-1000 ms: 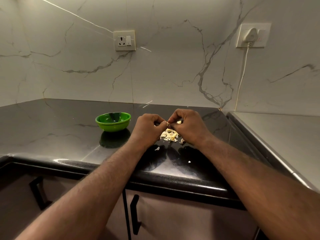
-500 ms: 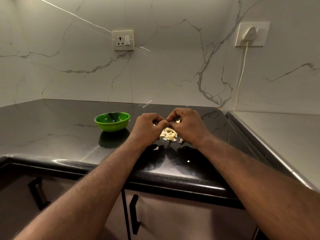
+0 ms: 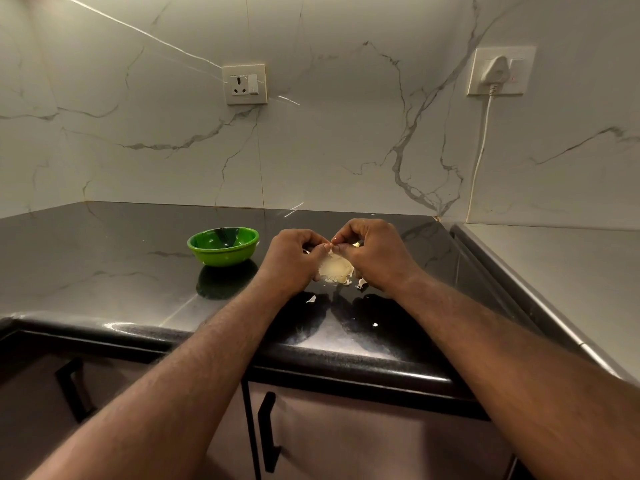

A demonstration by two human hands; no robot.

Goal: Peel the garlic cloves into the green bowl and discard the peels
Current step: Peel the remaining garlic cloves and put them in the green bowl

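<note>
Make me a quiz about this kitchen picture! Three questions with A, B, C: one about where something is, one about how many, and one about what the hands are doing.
1. Where does the green bowl sit, compared with the left hand and right hand?
A. to their left
B. to their right
C. between them

2. How many wall sockets are on the marble wall?
A. one
B. two
C. four

3. What are the hands doing?
A. lying flat and open
B. lifting the bowl
C. pinching a small garlic bit above the peel pile

Answers:
1 A, the bowl stands on the black counter, left of both hands.
2 B, one socket is empty and one holds a white plug.
3 C, the fingertips of both hands meet around the bit, over the peels.
</note>
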